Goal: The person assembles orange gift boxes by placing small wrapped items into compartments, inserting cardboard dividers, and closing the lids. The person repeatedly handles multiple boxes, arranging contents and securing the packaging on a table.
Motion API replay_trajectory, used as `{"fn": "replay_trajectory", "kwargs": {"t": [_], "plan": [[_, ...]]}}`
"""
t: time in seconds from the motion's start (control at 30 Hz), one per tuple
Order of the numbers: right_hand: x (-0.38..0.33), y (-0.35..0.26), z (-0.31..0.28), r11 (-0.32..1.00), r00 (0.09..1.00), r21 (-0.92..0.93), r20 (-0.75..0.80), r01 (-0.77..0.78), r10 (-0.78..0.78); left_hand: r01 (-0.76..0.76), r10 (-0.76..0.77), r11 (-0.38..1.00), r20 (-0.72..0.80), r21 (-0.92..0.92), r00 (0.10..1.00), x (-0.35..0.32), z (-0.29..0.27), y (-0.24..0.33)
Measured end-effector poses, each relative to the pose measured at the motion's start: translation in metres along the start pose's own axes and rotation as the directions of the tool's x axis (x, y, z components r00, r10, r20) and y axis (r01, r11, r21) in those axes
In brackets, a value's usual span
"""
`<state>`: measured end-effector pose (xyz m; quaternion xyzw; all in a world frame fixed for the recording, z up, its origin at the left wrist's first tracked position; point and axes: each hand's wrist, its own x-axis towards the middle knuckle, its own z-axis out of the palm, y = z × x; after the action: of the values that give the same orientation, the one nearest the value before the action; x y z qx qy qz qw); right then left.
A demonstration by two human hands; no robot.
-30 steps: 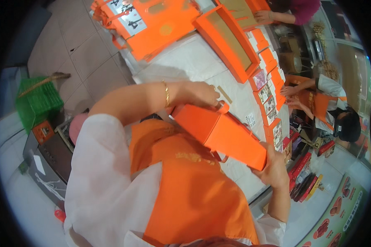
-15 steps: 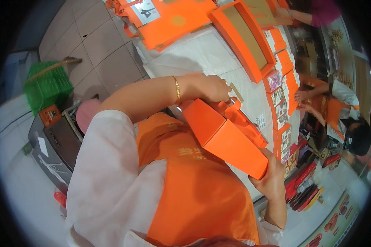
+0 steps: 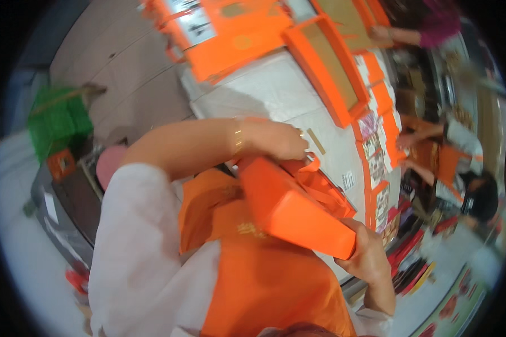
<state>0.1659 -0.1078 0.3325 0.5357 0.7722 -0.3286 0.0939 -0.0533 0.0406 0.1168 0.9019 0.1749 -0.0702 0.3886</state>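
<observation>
An orange gift box (image 3: 312, 226) is held tilted in front of my body, slightly blurred. My right hand (image 3: 368, 253) is closed around its right end, with the thumb on the near face. My left hand (image 3: 278, 140), with a gold bracelet at the wrist, bends over the far left end of the box; its fingers are curled against the edge and their tips are partly hidden. Beside those fingers an orange ribbon (image 3: 310, 167) loops out from the box's far side. What lies inside the box cannot be made out.
On the white-covered table (image 3: 247, 84) lie an open orange tray (image 3: 343, 109), flat orange packaging (image 3: 242, 42) and a row of small printed boxes (image 3: 371, 151). Two co-workers are at the table's far right side. A green crate (image 3: 59, 123) stands on the floor at left.
The box and both hands have shifted slightly left, and the left hand sits a little lower. The whole view has moved a bit too. Both hands stay on the box.
</observation>
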Motion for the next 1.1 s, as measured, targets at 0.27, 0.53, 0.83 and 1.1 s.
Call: {"fn": "replay_trajectory", "kwargs": {"t": [0.27, 0.53, 0.83, 1.1], "plan": [[-0.003, 0.011, 0.001, 0.98, 0.985, 0.102, 0.014, 0.168, -0.17, 0.016, -0.011, 0.997, 0.066, -0.073, 0.998, 0.006, -0.009, 0.015], [-0.021, 0.012, 0.016, 0.988, 0.991, 0.091, 0.014, 0.128, -0.13, -0.125, 0.075, 0.972, 0.241, 0.201, 0.968, 0.019, -0.024, 0.013], [-0.018, 0.006, 0.025, 0.991, 0.99, 0.055, -0.083, 0.12, -0.115, 0.263, -0.247, 0.962, 0.177, -0.069, 0.953, 0.021, -0.006, 0.015], [-0.005, 0.007, 0.031, 0.987, 0.978, 0.047, -0.155, 0.151, -0.142, 0.013, -0.074, 0.964, 0.221, 0.265, 0.972, 0.014, -0.027, 0.027]]}}
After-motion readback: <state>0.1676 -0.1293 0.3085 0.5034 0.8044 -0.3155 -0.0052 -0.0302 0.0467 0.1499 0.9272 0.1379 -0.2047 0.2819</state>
